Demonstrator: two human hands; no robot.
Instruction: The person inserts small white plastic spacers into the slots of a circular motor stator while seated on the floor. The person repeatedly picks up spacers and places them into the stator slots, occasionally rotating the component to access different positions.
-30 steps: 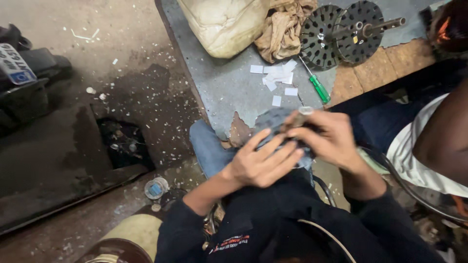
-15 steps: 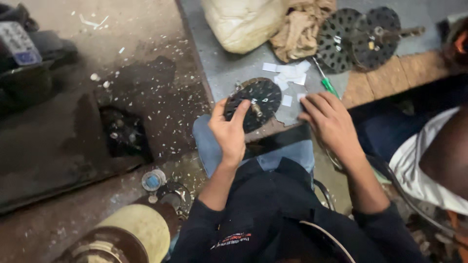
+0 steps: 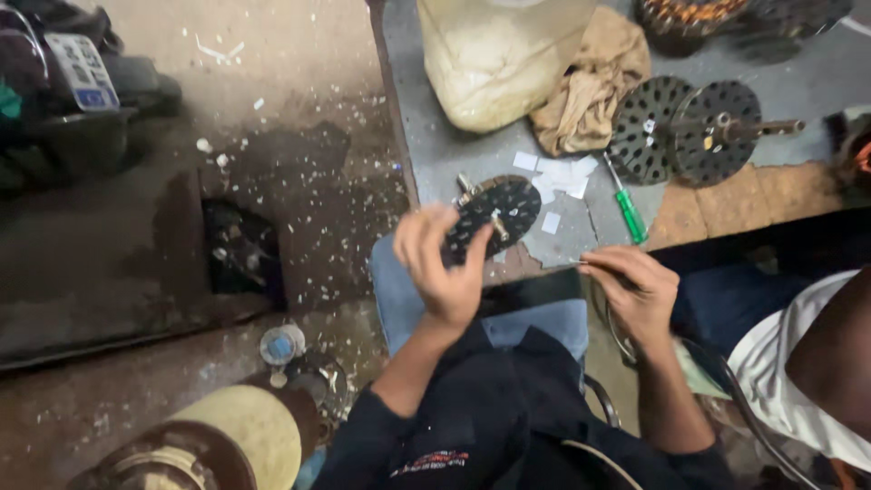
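A: Holding the black perforated disc [image 3: 494, 218] is the left hand [image 3: 445, 268], yes?

B: Yes. The fingers are closed on its lower left edge, and the disc stands tilted at the near edge of the grey table [image 3: 435, 154], just above the person's knee. A short metal shaft sticks out from its middle, pointing toward the camera and a little to the right.

A: And the right hand [image 3: 635, 290]?

B: It is to the right of the disc, a bit lower, near but not touching it. Thumb and fingers are pinched together on something thin and pale, like a wire or small strip; it is too small to tell which. The thin end points left, toward the disc.

A: So which hand is nearer to the disc?

B: The left one, since it grips it already. The disc lies to the left and slightly up from the right hand.

A: What else is around?

B: A green screwdriver [image 3: 628, 210] lies on the table just above the right hand, white paper pieces [image 3: 558, 177] beside it, then two bigger perforated discs on a shaft [image 3: 694, 132], a brown cloth [image 3: 585, 95] and a pale sack [image 3: 499, 59] further back
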